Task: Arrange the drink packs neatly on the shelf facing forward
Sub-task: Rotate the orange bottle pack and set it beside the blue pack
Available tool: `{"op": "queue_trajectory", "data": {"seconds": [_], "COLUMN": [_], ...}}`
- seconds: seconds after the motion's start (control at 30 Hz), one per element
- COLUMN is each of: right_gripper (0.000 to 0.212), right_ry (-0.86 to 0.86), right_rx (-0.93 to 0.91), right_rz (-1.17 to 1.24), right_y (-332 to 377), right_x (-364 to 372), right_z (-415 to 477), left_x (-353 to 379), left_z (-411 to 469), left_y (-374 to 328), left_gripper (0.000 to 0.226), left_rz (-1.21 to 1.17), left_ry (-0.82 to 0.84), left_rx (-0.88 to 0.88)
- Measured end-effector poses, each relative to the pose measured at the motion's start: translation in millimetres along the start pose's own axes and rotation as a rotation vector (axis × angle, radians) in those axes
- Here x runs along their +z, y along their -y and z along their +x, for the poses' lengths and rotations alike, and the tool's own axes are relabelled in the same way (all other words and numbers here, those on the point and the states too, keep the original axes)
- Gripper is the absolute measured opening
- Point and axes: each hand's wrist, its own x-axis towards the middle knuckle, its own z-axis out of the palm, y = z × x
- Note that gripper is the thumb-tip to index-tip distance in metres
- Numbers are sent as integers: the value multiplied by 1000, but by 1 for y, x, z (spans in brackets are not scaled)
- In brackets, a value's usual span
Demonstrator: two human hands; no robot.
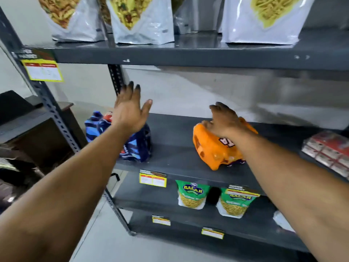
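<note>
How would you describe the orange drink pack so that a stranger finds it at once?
Look at the grey metal rack, on its middle shelf. The orange drink pack lies right of centre under the right hand. The other pack there is blue.

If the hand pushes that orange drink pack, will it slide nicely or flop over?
The orange drink pack probably slides rather than rolls: it lies low and tilted on the flat grey shelf. Its glossy wrap looks slippery, so the right hand resting on top may skid. The lumpy wrap suggests separate containers inside, so it is likely heavy and might flex slightly.
</note>
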Motion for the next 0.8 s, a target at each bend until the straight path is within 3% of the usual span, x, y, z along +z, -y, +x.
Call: {"op": "queue_trajectory", "data": {"seconds": [0.17, 0.27, 0.5, 0.63, 0.73, 0.8], "right_gripper": [67, 60, 50, 37, 25, 9], "right_ry": [173, 257, 212, 232, 257, 261], "right_rx": [256, 275, 387, 459, 451, 429], "right_rz": [66, 217, 456, 721, 783, 796], "right_y": [-80, -103, -126, -137, -142, -141], "right_x": [2, 4, 21, 26, 25, 23], "right_z": [-10, -18, -17, -23, -20, -20], "left_x": [56, 82, 134, 138, 156, 172], "left_z": [-2, -3, -21, -41, -66, -77], "left_y": [-79, -113, -128, -112, -90, -77], "left_gripper": [73, 67, 55, 47, 36, 46], "left_rz": [-84, -184, -679, -521, -548, -434], "left_ry": [398, 621, 753, 710, 583, 552], "left_rx": [-159, -301, -578, -311, 69, 320]}}
